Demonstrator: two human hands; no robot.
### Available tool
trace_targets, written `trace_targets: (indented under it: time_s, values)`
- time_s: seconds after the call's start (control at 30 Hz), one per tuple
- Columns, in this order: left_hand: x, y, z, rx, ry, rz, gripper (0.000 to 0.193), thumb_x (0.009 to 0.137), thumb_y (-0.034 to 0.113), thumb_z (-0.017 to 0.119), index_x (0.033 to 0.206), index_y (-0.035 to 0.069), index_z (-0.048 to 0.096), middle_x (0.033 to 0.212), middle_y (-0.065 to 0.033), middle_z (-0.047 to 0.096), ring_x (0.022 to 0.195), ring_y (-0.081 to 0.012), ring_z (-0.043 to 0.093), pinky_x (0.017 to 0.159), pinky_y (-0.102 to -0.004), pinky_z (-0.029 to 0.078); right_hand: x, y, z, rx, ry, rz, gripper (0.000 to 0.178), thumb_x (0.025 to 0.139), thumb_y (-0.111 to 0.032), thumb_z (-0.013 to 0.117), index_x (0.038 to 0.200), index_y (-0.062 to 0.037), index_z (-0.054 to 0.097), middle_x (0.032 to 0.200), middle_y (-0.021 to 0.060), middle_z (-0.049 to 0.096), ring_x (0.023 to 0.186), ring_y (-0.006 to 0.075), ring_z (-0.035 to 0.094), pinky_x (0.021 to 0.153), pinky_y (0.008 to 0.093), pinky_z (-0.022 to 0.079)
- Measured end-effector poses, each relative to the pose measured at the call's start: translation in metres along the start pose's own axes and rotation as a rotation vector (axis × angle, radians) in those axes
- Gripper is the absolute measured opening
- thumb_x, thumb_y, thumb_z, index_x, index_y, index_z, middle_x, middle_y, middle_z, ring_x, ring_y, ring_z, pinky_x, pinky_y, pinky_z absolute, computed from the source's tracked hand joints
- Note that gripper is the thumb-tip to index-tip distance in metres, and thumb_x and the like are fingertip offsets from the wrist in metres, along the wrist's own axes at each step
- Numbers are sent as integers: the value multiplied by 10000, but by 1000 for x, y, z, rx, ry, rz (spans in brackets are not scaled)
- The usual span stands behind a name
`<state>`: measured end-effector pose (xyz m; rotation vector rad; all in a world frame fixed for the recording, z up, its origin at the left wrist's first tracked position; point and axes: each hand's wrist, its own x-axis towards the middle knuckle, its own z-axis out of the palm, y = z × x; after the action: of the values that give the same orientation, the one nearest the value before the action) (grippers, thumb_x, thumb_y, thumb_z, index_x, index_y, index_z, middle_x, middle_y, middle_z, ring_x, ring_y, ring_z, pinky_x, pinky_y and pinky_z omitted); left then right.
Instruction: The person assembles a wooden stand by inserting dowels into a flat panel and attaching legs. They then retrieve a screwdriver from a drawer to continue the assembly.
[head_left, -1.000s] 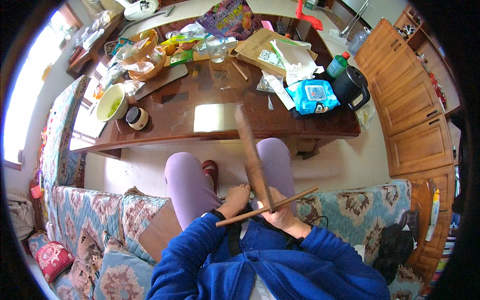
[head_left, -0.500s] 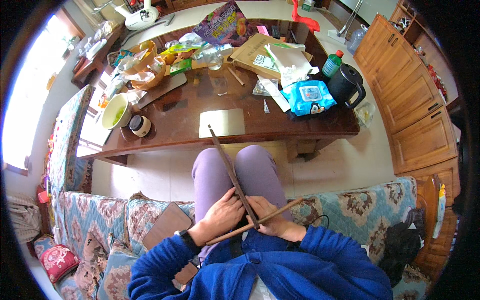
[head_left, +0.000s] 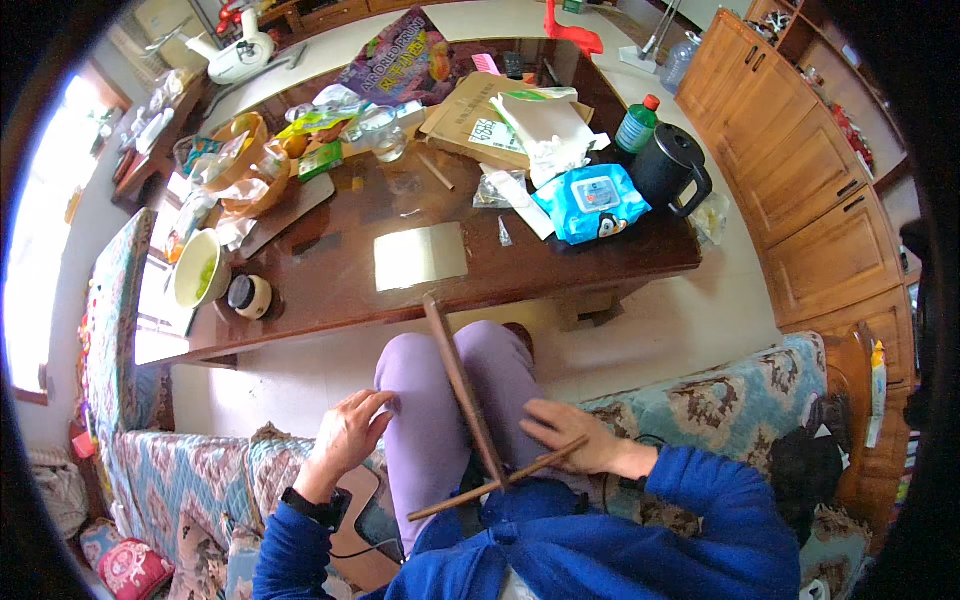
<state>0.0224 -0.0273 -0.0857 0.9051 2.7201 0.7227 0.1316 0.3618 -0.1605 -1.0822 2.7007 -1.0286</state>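
Observation:
A T-shaped pair of brown sticks lies over my lap: a long flat stick [head_left: 462, 385] runs from between my knees toward my waist, and a thinner round stick [head_left: 455, 502] crosses its near end at a slant. My left hand [head_left: 350, 435] is beside my left thigh, its fingers loosely bent and apart, with nothing held. My right hand [head_left: 578, 437] has its fingers stretched toward my right thigh. Its palm side is close to the upper end of the crossing stick; whether they touch I cannot tell. A dark watch [head_left: 315, 508] is on my left wrist.
Ahead stands a dark wooden table [head_left: 330, 290] with a bowl [head_left: 202, 270], a jar [head_left: 249, 297], a blue wipes pack [head_left: 595, 205], a black kettle [head_left: 670, 170] and a cardboard package [head_left: 470, 120]. A patterned sofa [head_left: 700, 395] surrounds me; wooden cabinets [head_left: 815, 190] line the right.
Both hands have let go of the sticks and moved apart, left hand leftward, right hand rightward. The sticks now rest on my lap. The whole view has shifted slightly.

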Motion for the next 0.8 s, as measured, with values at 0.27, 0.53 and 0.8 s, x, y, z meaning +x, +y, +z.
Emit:
trace_targets:
  time_s: [0.27,0.53,0.8]
  values:
    - [67,-22,16,-247,111,-93,214,931,118,655,1121,24,688,936,-190,693,803,-369,691,726,-414,556,70,126,-114,-231,446,490,361,943,-209,666,1226,11,626,1272,175,613,1200,343,597,1004,435,496]
    - [100,-42,67,-64,380,-25,64,847,110,683,847,65,638,777,-109,583,712,-331,595,662,-420,443,256,209,-123,-316,484,375,450,892,-191,713,1271,30,610,1278,218,605,1167,388,599,997,435,498]
    - [97,-49,57,-123,420,-4,50,816,82,711,836,83,666,706,-81,547,639,-296,564,624,-400,429,268,206,-62,-506,56,380,624,909,-332,700,1441,-57,525,1577,226,361,1442,451,346,1152,575,319]
